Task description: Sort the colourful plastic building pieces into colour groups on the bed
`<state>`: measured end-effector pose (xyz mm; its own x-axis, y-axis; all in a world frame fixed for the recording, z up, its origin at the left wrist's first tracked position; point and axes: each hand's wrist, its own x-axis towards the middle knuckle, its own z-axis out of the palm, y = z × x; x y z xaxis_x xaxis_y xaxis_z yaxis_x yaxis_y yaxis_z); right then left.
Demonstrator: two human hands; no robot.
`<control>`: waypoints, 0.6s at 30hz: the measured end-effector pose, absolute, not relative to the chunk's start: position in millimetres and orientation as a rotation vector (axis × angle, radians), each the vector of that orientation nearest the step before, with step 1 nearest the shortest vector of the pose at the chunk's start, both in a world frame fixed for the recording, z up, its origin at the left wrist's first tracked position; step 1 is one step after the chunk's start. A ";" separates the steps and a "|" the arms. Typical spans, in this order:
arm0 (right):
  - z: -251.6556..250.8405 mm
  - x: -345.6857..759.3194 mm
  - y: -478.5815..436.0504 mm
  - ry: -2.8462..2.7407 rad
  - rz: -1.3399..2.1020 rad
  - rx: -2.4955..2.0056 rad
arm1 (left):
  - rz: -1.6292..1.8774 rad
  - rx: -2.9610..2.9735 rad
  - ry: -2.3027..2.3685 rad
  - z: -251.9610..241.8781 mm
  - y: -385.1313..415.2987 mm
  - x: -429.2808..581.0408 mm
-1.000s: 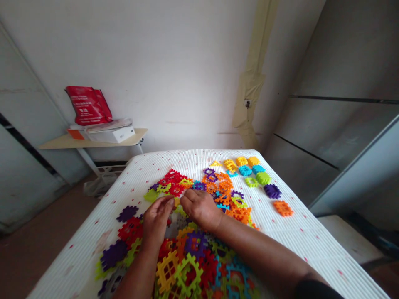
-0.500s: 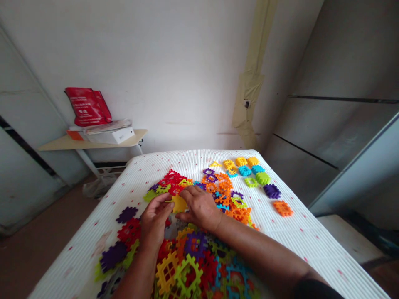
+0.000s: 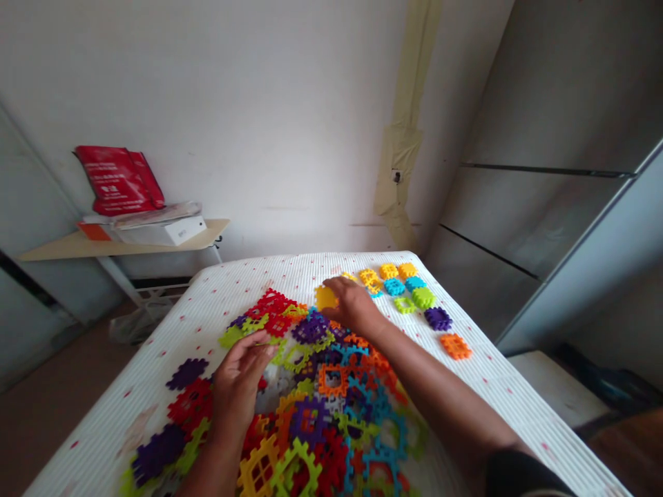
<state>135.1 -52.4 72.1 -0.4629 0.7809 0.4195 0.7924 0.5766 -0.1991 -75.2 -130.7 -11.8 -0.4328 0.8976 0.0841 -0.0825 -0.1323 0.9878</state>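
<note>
My right hand (image 3: 352,304) is closed on a solid yellow interlocking plastic tile (image 3: 326,297), held over the far side of the pile, thumb below and fingers above. My left hand (image 3: 241,369) hovers over the left part of the pile, its fingers curved with a gap between thumb and fingertips; I make out nothing held there. Below the hands spreads a heap of toothed tiles, among them a purple windowed tile (image 3: 309,421), a lime frame (image 3: 298,469) and an orange frame (image 3: 333,379). Red tiles (image 3: 274,302) lie at the heap's far left.
Sorted stacks stand along the table's right side: yellow (image 3: 407,270), blue (image 3: 394,287), lime (image 3: 423,297), purple (image 3: 438,318) and orange (image 3: 455,346). A white spotted cloth (image 3: 170,331) covers the table. A side table (image 3: 67,246) at the left carries a red bag (image 3: 119,181) and a white box (image 3: 181,231).
My right hand has carried the yellow tile away from my left hand, toward the far right, off the pile's middle. My left hand has shifted slightly left in view as the camera turned right.
</note>
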 end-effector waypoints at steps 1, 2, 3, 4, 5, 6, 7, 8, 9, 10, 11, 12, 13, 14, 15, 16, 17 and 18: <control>78.3 155.1 -37.2 -2.300 -0.050 -1.331 | 1.666 0.965 1.389 -12.5 -130.2 -76.0; 83.8 176.9 -21.1 -2.272 -0.079 -1.395 | 1.662 0.968 1.395 -13.1 -129.8 -76.8; 88.5 199.7 -4.7 -2.248 -0.096 -1.443 | 1.653 0.974 1.402 -13.6 -129.6 -77.6; 92.4 222.6 11.3 -2.232 -0.119 -1.493 | 1.636 0.982 1.415 -13.9 -129.7 -78.4; 95.2 244.7 26.6 -2.228 -0.178 -1.615 | 1.617 0.992 1.434 -14.1 -129.9 -79.1; 96.8 265.2 40.7 -2.241 -0.231 -1.737 | 1.596 1.001 1.455 -14.2 -130.2 -79.7; 97.4 283.5 53.3 -2.261 -0.290 -1.848 | 1.580 1.008 1.476 -14.1 -130.4 -80.1; 96.8 299.1 64.2 -2.293 -0.330 -1.947 | 1.569 1.016 1.495 -14.0 -130.6 -80.4; 95.1 311.9 73.5 -2.314 -0.339 -1.999 | 1.563 1.024 1.509 -13.9 -130.7 -80.6; 92.6 321.9 81.4 -2.335 -0.341 -2.041 | 1.560 1.028 1.518 -13.9 -130.6 -80.8; 89.4 329.4 87.9 -2.350 -0.330 -2.067 | 1.558 1.029 1.526 -13.8 -130.5 -80.9; 85.7 334.8 93.5 -2.359 -0.315 -2.086 | 1.552 1.029 1.540 -13.9 -130.3 -81.0; 81.8 338.5 98.4 -2.367 -0.302 -2.110 | 1.546 1.030 1.556 -14.0 -130.1 -81.2; 77.9 340.9 102.9 -2.375 -0.288 -2.133 | 1.540 1.033 1.571 -14.1 -130.0 -81.5; 74.1 342.5 107.0 -2.382 -0.274 -2.152 | 1.536 1.037 1.584 -14.4 -129.9 -81.8; 70.6 343.5 111.0 -2.390 -0.260 -2.166 | 1.534 1.040 1.594 -14.8 -129.8 -82.3; 67.3 344.3 114.8 -2.396 -0.249 -2.175 | 1.528 1.044 1.604 -15.3 -129.8 -82.8; 64.3 344.9 118.5 -2.402 -0.240 -2.179 | 1.518 1.049 1.615 -15.8 -129.8 -83.3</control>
<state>344.9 118.5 64.3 -0.0987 0.9950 0.0174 0.9787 0.0939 0.1823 -83.3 -129.8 -15.8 -0.4475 0.8929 0.0505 0.1054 -0.0035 0.9944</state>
